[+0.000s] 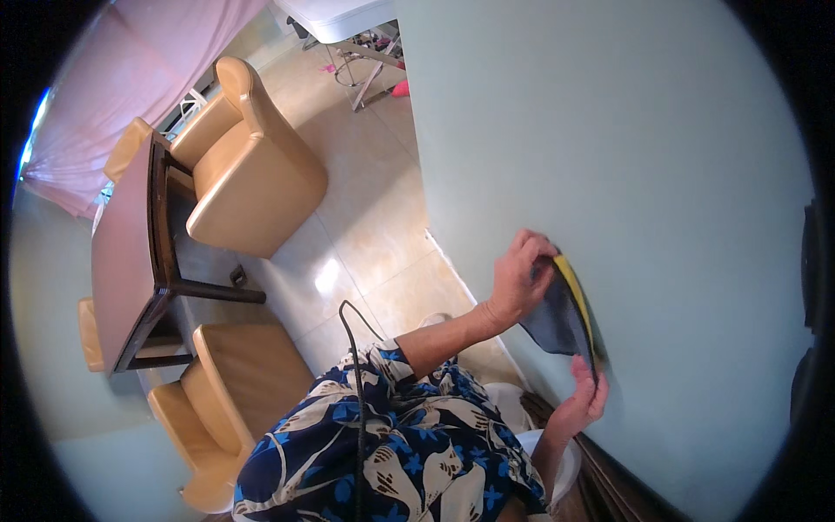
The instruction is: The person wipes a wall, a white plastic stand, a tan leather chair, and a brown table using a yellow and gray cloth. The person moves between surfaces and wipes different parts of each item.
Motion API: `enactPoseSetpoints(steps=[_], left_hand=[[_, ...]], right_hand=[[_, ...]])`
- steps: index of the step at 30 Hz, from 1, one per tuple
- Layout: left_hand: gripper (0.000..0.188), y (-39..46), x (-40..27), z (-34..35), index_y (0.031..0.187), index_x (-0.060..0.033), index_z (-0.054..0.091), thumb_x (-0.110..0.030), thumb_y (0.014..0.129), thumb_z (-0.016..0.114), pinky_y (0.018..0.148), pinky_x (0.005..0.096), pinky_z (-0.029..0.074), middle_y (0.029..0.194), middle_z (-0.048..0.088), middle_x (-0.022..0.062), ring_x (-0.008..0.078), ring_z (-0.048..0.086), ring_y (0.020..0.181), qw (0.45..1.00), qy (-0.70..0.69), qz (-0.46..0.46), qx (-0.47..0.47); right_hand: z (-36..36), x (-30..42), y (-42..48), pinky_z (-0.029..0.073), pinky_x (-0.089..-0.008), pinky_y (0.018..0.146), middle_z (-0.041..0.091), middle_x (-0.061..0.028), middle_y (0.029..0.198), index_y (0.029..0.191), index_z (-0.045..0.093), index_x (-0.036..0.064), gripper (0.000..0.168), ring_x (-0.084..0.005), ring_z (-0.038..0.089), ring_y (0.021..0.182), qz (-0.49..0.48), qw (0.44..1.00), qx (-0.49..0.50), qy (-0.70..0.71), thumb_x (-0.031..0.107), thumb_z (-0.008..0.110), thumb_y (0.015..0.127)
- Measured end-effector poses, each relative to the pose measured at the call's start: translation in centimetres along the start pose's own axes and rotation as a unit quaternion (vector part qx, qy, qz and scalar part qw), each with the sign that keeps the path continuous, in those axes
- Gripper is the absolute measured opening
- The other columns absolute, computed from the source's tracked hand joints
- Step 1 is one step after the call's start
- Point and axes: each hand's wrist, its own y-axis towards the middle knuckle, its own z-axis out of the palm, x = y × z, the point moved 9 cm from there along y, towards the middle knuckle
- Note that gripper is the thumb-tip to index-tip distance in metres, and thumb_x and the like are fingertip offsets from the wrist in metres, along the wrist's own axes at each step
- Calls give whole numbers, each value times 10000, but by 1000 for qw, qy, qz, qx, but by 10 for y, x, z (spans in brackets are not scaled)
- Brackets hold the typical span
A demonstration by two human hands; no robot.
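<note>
A dark grey cloth with a yellow strip (558, 316) hangs between my two hands, close to a pale green wall (620, 163). My left hand (525, 271) pinches its upper end, fingers bent over the edge. Lower down, my right hand (587, 395) grips the other end between thumb and fingers. The cloth sags between them, the yellow showing along the side nearest the wall. Whether it touches the wall cannot be told.
Tan leather armchairs (280, 176) surround a dark wooden table (124, 248) at the left. A white folding table (352, 16) stands beyond, on the tiled floor. White buckets (567, 463) sit low beside me. A black cord (355, 365) runs down my front.
</note>
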Motion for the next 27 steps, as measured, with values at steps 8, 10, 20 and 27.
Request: enactPoseSetpoints(steps=[8, 10, 20, 27], left_hand=[[239, 88, -85, -29, 933, -1, 524, 128, 732, 537, 629, 223, 476, 920, 490, 88, 132, 532, 732, 975, -100, 111, -166], [274, 90, -88, -28, 934, -3, 518, 144, 703, 535, 618, 232, 474, 896, 490, 87, 139, 530, 725, 969, -117, 106, -188], [111, -68, 168, -21, 926, -18, 507, -23, 848, 429, 626, 360, 453, 779, 522, 161, 277, 540, 657, 951, 81, -275, -117], [164, 5, 134, -56, 918, 16, 500, -142, 904, 460, 701, 351, 444, 787, 546, 129, 209, 536, 756, 948, 68, -205, -232]], right_hand=[[24, 109, 27, 464, -336, 879, 564, -178, 1154, 1165, 535, -34, 277, -252, 566, 1054, -260, 962, -2, -78, 98, 477, 928], [33, 108, 30, 451, -360, 903, 575, -196, 1145, 1169, 530, -33, 281, -269, 564, 1066, -257, 962, 15, -96, 106, 467, 932], [97, -43, 17, 490, -358, 760, 640, -170, 978, 1063, 601, 15, 234, -302, 630, 872, -156, 948, 188, -201, 27, 550, 835], [131, 15, 27, 488, -335, 753, 646, -164, 952, 1034, 607, -1, 199, -276, 635, 845, -183, 951, 200, -148, 25, 553, 844]])
